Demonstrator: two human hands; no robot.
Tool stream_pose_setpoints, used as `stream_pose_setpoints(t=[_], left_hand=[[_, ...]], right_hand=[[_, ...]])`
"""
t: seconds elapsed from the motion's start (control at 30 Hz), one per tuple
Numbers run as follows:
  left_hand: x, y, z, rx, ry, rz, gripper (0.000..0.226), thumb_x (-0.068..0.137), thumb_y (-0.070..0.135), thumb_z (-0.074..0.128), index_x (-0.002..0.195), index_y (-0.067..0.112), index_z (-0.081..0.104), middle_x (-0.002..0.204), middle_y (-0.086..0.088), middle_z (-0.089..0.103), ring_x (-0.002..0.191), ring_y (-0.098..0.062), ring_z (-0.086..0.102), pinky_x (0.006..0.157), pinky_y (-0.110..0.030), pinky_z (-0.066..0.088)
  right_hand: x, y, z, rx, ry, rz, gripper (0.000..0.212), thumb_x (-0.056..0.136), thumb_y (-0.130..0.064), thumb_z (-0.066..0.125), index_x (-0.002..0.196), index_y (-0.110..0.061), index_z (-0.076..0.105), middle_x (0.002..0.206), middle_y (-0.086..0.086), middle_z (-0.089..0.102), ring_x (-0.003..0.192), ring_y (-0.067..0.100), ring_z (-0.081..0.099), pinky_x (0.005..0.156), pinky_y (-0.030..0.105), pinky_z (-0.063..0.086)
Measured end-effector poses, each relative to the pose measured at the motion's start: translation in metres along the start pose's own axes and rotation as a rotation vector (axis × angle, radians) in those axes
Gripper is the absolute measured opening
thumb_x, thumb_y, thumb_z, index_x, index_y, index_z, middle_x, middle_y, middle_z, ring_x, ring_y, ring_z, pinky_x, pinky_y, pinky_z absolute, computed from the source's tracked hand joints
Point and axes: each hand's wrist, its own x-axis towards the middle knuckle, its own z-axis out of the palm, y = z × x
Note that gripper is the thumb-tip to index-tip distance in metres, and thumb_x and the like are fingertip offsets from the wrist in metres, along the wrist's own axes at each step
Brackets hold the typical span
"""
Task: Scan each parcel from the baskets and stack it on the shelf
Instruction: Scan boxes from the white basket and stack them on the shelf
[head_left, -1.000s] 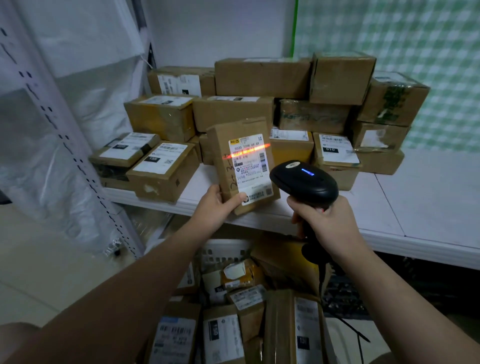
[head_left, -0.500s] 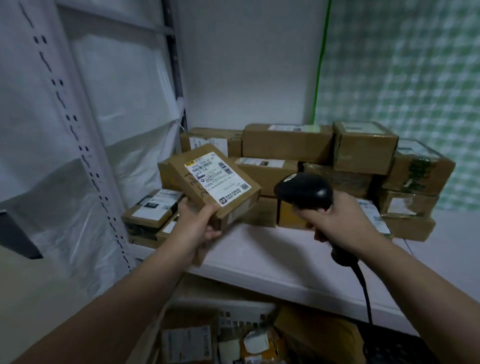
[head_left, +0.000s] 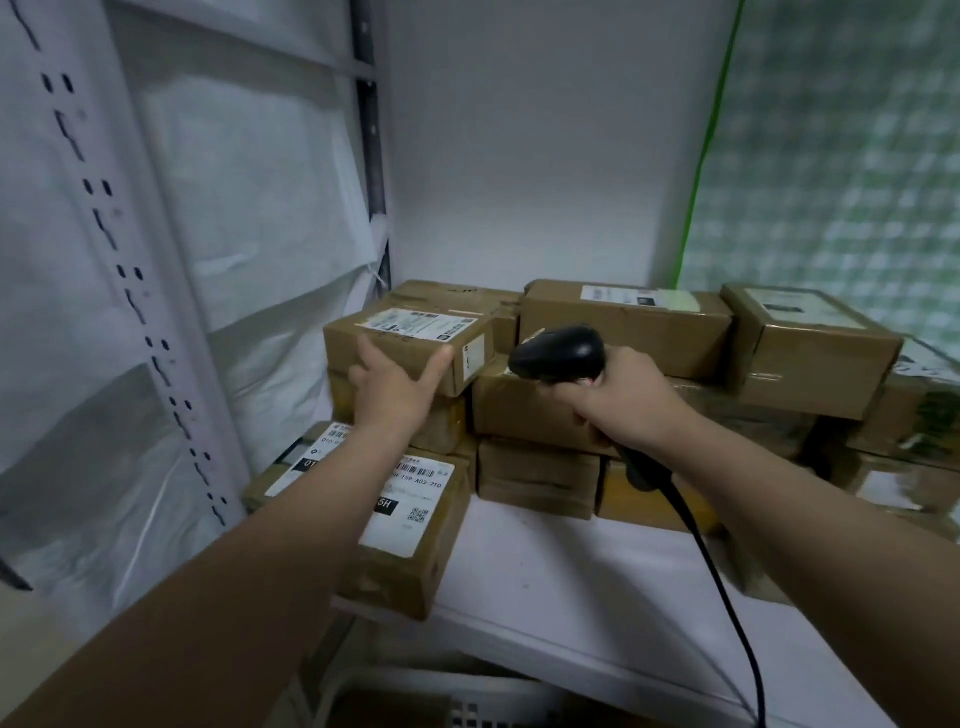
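1. Half a second ago the parcel (head_left: 415, 332) was tilted in the air in front of the boxes. Now it lies flat, label up, on a brown box (head_left: 447, 423) at the back left of the shelf (head_left: 545, 561).
2. My left hand (head_left: 397, 387) lies against the parcel's near side with the fingers fairly straight and spread and the thumb out by the lower right corner. I read this as pushing it home, not clutching it.
3. My right hand (head_left: 621, 402) is wrapped round the handle of the black scanner (head_left: 558, 353). It holds the scanner just right of the parcel, and the cable trails down over the shelf edge.
4. The scan line crossed this label a second ago, so I judge this parcel scanned and all but stacked. Only letting go remains.
5. Many stacked parcels (head_left: 623, 322) already fill the back of the shelf. Only the rim of a basket (head_left: 441, 686) shows below, with its contents hidden now. It held more parcels a second ago, so I judge the job far from finished.
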Motion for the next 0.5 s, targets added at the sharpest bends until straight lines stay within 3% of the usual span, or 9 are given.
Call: stream_pose_setpoints(t=[0.07, 0.17, 0.2, 0.3, 0.5], left_hand=[[0.0, -0.006, -0.009, 0.466, 0.158, 0.341, 0.101, 0.078, 0.069, 0.057, 0.153, 0.029, 0.003, 0.145, -0.017, 0.026, 0.131, -0.035, 0.031, 0.106, -0.047, 0.03], [0.017, -0.01, -0.007, 0.806, 0.04, 0.597, 0.086, 0.079, 0.074, 0.045, 0.151, 0.038, 0.013, 0.156, -0.011, 0.017, 0.143, -0.034, 0.012, 0.113, -0.056, 0.012], [0.023, -0.009, -0.005, 0.81, -0.003, 0.594, 0.081, 0.082, 0.072, 0.044, 0.15, 0.037, 0.018, 0.157, -0.01, 0.019, 0.144, -0.034, 0.01, 0.115, -0.058, 0.011], [0.038, -0.01, 0.007, 0.76, 0.006, 0.567, 0.072, 0.088, 0.064, 0.045, 0.148, 0.029, 0.028, 0.152, -0.011, 0.029, 0.141, -0.034, 0.02, 0.113, -0.056, 0.025], [0.042, -0.008, 0.015, 0.752, 0.025, 0.582, 0.069, 0.09, 0.062, 0.044, 0.148, 0.028, 0.028, 0.151, -0.012, 0.028, 0.139, -0.034, 0.021, 0.109, -0.054, 0.03]], right_hand=[[0.004, 0.006, 0.002, 0.002, 0.0, 0.02, 0.023, 0.085, -0.033, 0.072, 0.1, -0.019, 0.061, 0.076, 0.003, 0.066, 0.063, 0.016, 0.061, 0.057, 0.029, 0.049], [0.011, 0.012, 0.006, -0.01, 0.011, 0.053, 0.023, 0.083, -0.034, 0.073, 0.094, -0.017, 0.063, 0.075, 0.006, 0.066, 0.062, 0.02, 0.062, 0.062, 0.037, 0.054], [0.013, 0.013, 0.009, 0.001, 0.016, 0.064, 0.021, 0.083, -0.034, 0.073, 0.091, -0.017, 0.062, 0.073, 0.006, 0.066, 0.06, 0.021, 0.062, 0.061, 0.038, 0.054], [0.018, 0.015, 0.014, 0.059, 0.017, 0.094, 0.019, 0.085, -0.03, 0.073, 0.088, -0.014, 0.063, 0.067, 0.008, 0.064, 0.053, 0.021, 0.06, 0.053, 0.033, 0.05], [0.02, 0.019, 0.015, 0.052, 0.021, 0.136, 0.022, 0.085, -0.031, 0.073, 0.086, -0.009, 0.065, 0.065, 0.011, 0.065, 0.049, 0.02, 0.059, 0.05, 0.03, 0.048]])
